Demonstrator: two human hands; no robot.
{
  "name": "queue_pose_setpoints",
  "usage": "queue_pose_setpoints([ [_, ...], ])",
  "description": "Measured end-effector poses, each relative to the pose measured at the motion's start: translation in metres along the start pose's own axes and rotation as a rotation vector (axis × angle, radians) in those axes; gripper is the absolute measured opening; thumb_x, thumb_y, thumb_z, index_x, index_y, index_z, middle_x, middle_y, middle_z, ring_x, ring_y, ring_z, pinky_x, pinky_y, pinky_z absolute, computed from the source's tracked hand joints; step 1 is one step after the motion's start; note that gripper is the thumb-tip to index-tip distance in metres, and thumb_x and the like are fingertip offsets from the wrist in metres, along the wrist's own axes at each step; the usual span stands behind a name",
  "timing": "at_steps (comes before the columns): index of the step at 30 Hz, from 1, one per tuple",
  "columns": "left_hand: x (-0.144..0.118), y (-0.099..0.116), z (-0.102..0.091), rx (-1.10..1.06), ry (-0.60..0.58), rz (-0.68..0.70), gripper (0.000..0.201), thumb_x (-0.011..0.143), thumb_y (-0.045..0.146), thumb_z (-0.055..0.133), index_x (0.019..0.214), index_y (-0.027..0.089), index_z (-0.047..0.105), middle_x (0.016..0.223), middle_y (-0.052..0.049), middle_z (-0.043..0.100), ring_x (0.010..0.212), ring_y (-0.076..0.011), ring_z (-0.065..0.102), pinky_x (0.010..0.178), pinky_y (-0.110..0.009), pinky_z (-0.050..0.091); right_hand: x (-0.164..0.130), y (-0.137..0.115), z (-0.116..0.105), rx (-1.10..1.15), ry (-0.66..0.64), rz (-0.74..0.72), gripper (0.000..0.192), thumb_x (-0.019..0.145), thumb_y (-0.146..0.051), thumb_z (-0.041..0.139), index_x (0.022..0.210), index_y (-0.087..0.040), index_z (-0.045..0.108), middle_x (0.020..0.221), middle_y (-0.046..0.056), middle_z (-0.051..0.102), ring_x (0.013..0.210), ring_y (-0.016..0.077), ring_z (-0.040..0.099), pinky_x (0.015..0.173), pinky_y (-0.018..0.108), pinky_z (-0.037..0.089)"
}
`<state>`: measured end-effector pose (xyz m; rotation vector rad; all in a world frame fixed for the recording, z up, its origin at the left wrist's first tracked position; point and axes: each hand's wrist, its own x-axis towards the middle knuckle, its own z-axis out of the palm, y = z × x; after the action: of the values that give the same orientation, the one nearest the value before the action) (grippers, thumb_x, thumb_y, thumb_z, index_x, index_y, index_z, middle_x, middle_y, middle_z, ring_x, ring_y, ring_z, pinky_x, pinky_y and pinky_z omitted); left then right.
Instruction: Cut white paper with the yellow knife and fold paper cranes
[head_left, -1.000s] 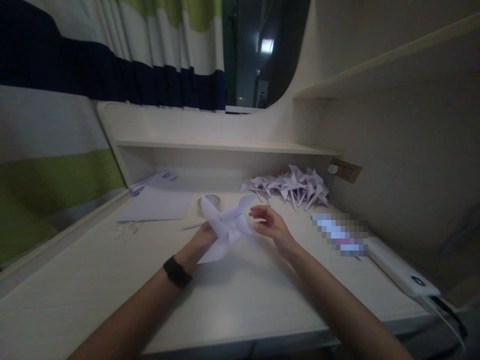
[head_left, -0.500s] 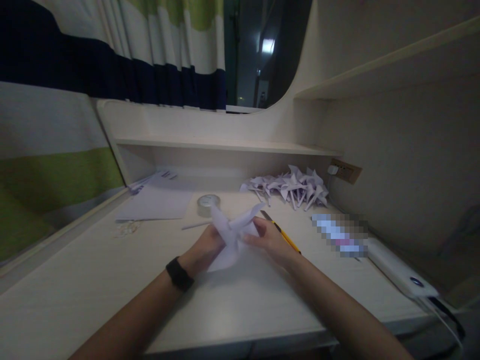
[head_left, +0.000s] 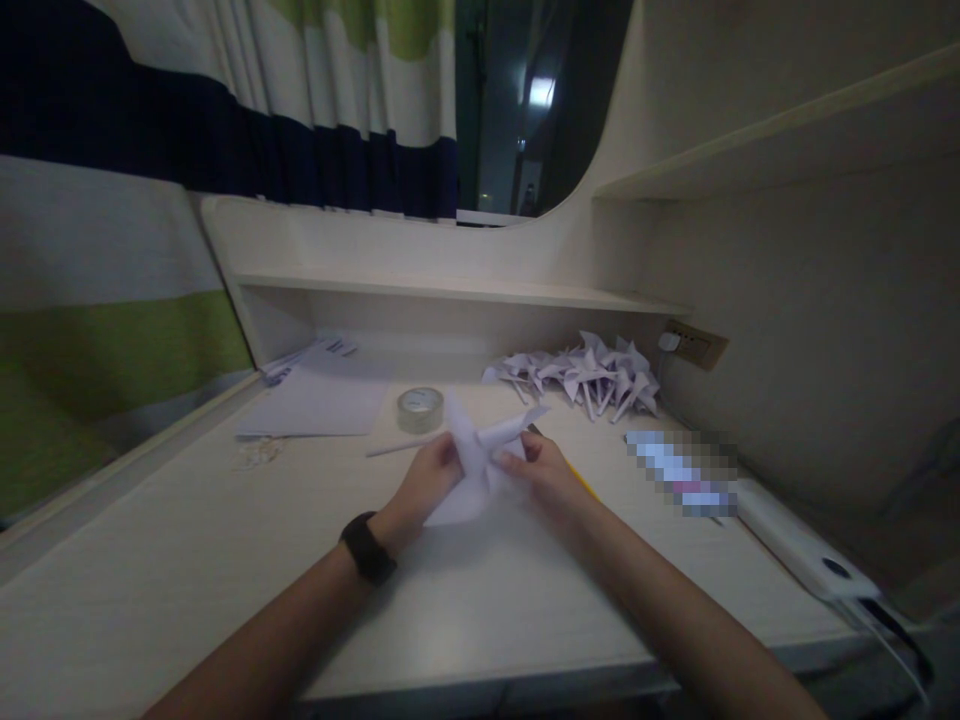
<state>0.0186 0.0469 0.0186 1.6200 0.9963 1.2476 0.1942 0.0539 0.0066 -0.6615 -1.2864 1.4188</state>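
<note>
A white paper pinwheel (head_left: 474, 470) with folded, curling blades is held above the desk between both hands. My left hand (head_left: 424, 485), with a dark watch on its wrist, grips its left side, the fingertips partly hidden behind the paper. On the other side, my right hand (head_left: 546, 475) pinches the paper near the middle and right blade. Just beyond the pinwheel lies a thin white paper stick (head_left: 394, 447), and behind that a roll of clear tape (head_left: 420, 410). A yellow utility knife (head_left: 583, 481) is partly covered by my right hand.
Finished-looking paper pinwheels (head_left: 592, 375) are heaped at the back right. White paper sheets (head_left: 315, 395) lie at the back left, with small pale bits (head_left: 260, 453) in front. A blurred-out phone (head_left: 679, 470) and a white power strip (head_left: 802, 545) are along the right.
Both hands and the pinwheel have shifted slightly right and up in view. My right hand now covers more of the knife. Both hands still hold the paper.
</note>
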Motion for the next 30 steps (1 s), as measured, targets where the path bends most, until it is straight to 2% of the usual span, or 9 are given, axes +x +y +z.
queue_pose_setpoints([
  [4,0.011,-0.010,-0.012,0.076,0.070,-0.058,0.032,0.085,0.045,0.050,0.080,0.015,0.060,0.072,-0.005,0.064,0.064,-0.0171,0.058,0.060,-0.027,0.044,0.003,-0.005,-0.005,0.126,0.078,0.043,0.033,0.062,-0.031,0.084,0.088,-0.016,0.072,0.079,0.002,0.072,0.063,0.0141,0.064,0.059,0.024,0.050],
  [7,0.026,-0.019,-0.025,0.403,0.112,0.034,0.019,0.085,0.031,0.052,0.086,0.015,0.061,0.076,-0.005,0.065,0.068,-0.0180,0.060,0.065,-0.029,0.046,0.007,-0.013,-0.011,0.182,0.132,0.042,0.032,0.059,-0.031,0.086,0.083,-0.016,0.071,0.073,0.001,0.071,0.060,0.0123,0.063,0.056,0.021,0.050],
  [11,0.041,-0.021,-0.032,1.085,-0.062,0.289,0.019,0.087,0.018,0.049,0.095,0.014,0.067,0.097,-0.013,0.067,0.096,-0.0254,0.060,0.085,-0.037,0.044,0.010,-0.022,-0.022,0.263,0.187,0.043,0.029,0.058,-0.029,0.087,0.077,-0.015,0.070,0.068,-0.001,0.070,0.056,0.0097,0.061,0.054,0.019,0.049],
  [13,0.045,-0.021,-0.031,1.316,-0.156,0.296,0.022,0.086,0.013,0.048,0.090,0.012,0.069,0.095,-0.016,0.067,0.097,-0.0284,0.060,0.083,-0.039,0.045,0.012,-0.025,-0.028,0.308,0.209,0.038,0.029,0.057,-0.028,0.087,0.077,-0.016,0.069,0.068,-0.003,0.070,0.055,0.0094,0.061,0.054,0.019,0.050],
  [15,0.046,-0.023,-0.030,1.443,-0.186,0.243,0.026,0.084,0.007,0.045,0.086,0.009,0.070,0.089,-0.019,0.067,0.092,-0.0304,0.062,0.077,-0.040,0.046,0.014,-0.027,-0.035,0.349,0.233,0.026,0.029,0.057,-0.026,0.087,0.078,-0.017,0.068,0.067,-0.004,0.070,0.054,0.0097,0.061,0.054,0.020,0.050],
  [22,0.050,-0.038,-0.036,1.450,-0.193,0.195,0.027,0.083,0.003,0.045,0.081,0.006,0.072,0.083,-0.023,0.068,0.092,-0.0318,0.064,0.079,-0.041,0.046,0.020,-0.030,-0.049,0.435,0.304,-0.004,0.028,0.060,-0.022,0.085,0.080,-0.020,0.065,0.071,-0.006,0.071,0.059,0.0099,0.063,0.057,0.021,0.051],
  [26,0.051,-0.041,-0.041,1.399,-0.171,0.196,0.027,0.087,0.007,0.044,0.089,0.008,0.071,0.090,-0.021,0.069,0.091,-0.0286,0.064,0.082,-0.039,0.046,0.019,-0.032,-0.050,0.429,0.282,0.008,0.029,0.059,-0.024,0.086,0.078,-0.020,0.065,0.069,-0.006,0.070,0.059,0.0099,0.063,0.058,0.021,0.051],
  [28,0.050,-0.037,-0.043,1.281,-0.140,0.187,0.026,0.087,0.008,0.046,0.098,0.010,0.070,0.097,-0.019,0.069,0.093,-0.0266,0.064,0.082,-0.037,0.046,0.017,-0.032,-0.051,0.410,0.245,0.016,0.028,0.057,-0.025,0.086,0.075,-0.020,0.065,0.066,-0.006,0.069,0.057,0.0101,0.062,0.057,0.021,0.051],
  [30,0.048,-0.029,-0.044,0.987,-0.096,0.135,0.025,0.086,0.012,0.050,0.103,0.012,0.068,0.099,-0.016,0.069,0.092,-0.0244,0.064,0.080,-0.035,0.047,0.015,-0.032,-0.050,0.377,0.202,0.012,0.027,0.057,-0.026,0.086,0.074,-0.019,0.065,0.065,-0.005,0.068,0.055,0.0101,0.061,0.056,0.020,0.050],
])
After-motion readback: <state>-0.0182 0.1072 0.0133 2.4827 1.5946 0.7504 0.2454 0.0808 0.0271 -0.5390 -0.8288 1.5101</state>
